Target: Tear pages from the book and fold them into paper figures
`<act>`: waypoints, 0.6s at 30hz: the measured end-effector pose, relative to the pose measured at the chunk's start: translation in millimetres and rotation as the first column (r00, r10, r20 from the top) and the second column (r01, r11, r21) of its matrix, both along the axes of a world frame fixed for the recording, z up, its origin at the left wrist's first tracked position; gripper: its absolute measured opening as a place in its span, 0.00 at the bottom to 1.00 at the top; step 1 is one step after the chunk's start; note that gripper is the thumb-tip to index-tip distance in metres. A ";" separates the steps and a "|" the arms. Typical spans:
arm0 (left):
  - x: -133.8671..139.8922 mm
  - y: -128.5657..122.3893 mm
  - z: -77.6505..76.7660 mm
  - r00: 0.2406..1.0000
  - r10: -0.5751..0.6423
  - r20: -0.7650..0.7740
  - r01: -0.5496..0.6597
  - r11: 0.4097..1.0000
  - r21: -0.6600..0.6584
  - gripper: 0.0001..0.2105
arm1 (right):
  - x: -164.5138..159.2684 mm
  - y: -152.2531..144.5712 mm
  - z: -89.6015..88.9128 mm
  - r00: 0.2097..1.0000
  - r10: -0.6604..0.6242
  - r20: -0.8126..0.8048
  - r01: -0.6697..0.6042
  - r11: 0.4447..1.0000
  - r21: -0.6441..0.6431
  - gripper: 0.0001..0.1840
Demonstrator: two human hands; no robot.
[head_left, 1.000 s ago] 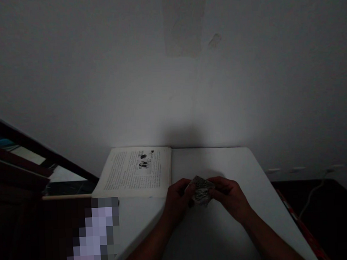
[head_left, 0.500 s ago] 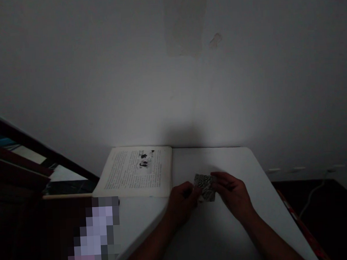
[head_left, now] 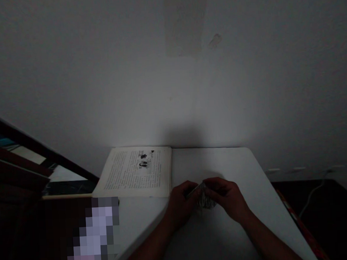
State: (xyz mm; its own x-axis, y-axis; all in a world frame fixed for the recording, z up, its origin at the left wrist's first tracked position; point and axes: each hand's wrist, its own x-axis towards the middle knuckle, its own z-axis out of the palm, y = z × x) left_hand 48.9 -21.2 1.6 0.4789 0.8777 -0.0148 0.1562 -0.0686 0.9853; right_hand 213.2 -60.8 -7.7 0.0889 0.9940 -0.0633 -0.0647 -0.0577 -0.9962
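Note:
Between my two hands, above the white table (head_left: 233, 165), is a small grey piece of patterned paper (head_left: 206, 201), bent along a ridge at its top. My left hand (head_left: 181, 203) pinches its left side. On the other side, my right hand (head_left: 228, 197) grips it with the thumb in front and the fingers curled behind. Parts of the paper are hidden by the fingers, and the dim light blurs its pattern.
An open book (head_left: 120, 171) with printed text and a small picture lies at the table's back left, against the wall (head_left: 124, 78). A pixelated patch covers the lower left. To the right a pale cable (head_left: 310, 196) hangs down beside the table.
The grey paper was held flat with its patterned face showing; now it is bent in the middle. My right hand has moved left and slightly down, closer to my left hand.

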 end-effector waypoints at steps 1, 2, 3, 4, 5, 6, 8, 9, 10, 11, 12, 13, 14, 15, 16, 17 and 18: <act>0.2 0.3 -0.4 1.000 0.013 0.013 -0.013 1.000 -0.007 0.11 | -0.1 0.0 0.0 1.000 0.021 0.006 -0.021 1.000 -0.006 0.12; 0.5 0.6 -0.7 0.999 0.024 0.028 -0.023 1.000 -0.020 0.11 | -0.2 0.0 0.2 0.999 0.038 0.016 -0.038 0.999 -0.011 0.12; 0.8 1.0 -0.8 0.999 0.030 0.045 -0.028 0.999 -0.036 0.11 | -0.3 0.1 0.6 0.998 0.046 0.031 -0.046 0.999 -0.016 0.12; 1.2 1.4 -0.9 0.997 0.035 0.063 -0.032 0.998 -0.056 0.11 | -0.4 0.2 1.0 0.998 0.049 0.048 -0.048 0.999 -0.019 0.11; 1.6 1.8 -1.1 0.996 0.037 0.078 -0.031 0.996 -0.078 0.11 | -0.5 0.3 1.3 0.997 0.044 0.062 -0.043 0.999 -0.020 0.11; 2.0 2.3 -1.4 0.995 0.041 0.093 -0.032 0.994 -0.101 0.11 | -0.5 0.6 1.4 0.997 0.035 0.072 -0.034 0.999 -0.019 0.11; 2.5 3.4 -2.7 0.992 0.050 0.114 -0.033 0.989 -0.142 0.11 | -0.6 1.1 1.2 0.997 0.013 0.078 -0.012 1.000 -0.014 0.11; 2.6 3.9 -3.5 0.992 0.055 0.118 -0.036 0.987 -0.158 0.12 | -0.6 1.3 0.9 0.997 0.006 0.077 -0.005 1.000 -0.012 0.11; 2.4 4.4 -4.3 0.991 0.058 0.117 -0.038 0.985 -0.169 0.12 | -0.6 1.5 0.8 0.997 0.000 0.074 0.001 1.000 -0.010 0.11; 2.1 4.8 -5.0 0.991 0.057 0.118 -0.036 0.984 -0.177 0.12 | -0.5 1.7 0.8 0.997 -0.005 0.072 0.005 1.000 -0.009 0.11; 1.7 5.2 -5.5 0.991 0.052 0.124 -0.029 0.982 -0.186 0.12 | -0.5 1.8 1.0 0.998 -0.008 0.068 0.009 1.000 -0.009 0.11; 1.2 5.6 -5.6 0.990 0.044 0.134 -0.017 0.981 -0.194 0.12 | -0.4 1.7 1.4 0.998 -0.011 0.062 0.012 1.000 -0.009 0.11; 0.7 5.9 -5.5 0.989 0.036 0.146 -0.006 0.979 -0.201 0.12 | -0.2 1.6 1.9 0.999 -0.012 0.052 0.012 1.000 -0.010 0.11; 0.3 6.2 -5.1 0.987 0.030 0.157 0.003 0.978 -0.207 0.12 | 0.0 1.5 2.5 0.999 -0.008 0.040 0.009 1.000 -0.013 0.12; 0.0 6.6 -4.7 0.986 0.029 0.166 0.007 0.978 -0.211 0.11 | 0.3 1.3 3.0 1.000 0.002 0.028 -0.002 1.000 -0.018 0.12; -0.1 6.9 -4.4 0.985 0.034 0.171 0.003 0.977 -0.214 0.11 | 0.6 1.2 3.5 1.000 0.018 0.015 -0.018 1.000 -0.025 0.13; 0.0 7.2 -4.3 0.984 0.046 0.173 -0.007 0.976 -0.218 0.11 | 0.8 1.1 3.7 0.999 0.036 0.004 -0.036 0.999 -0.034 0.13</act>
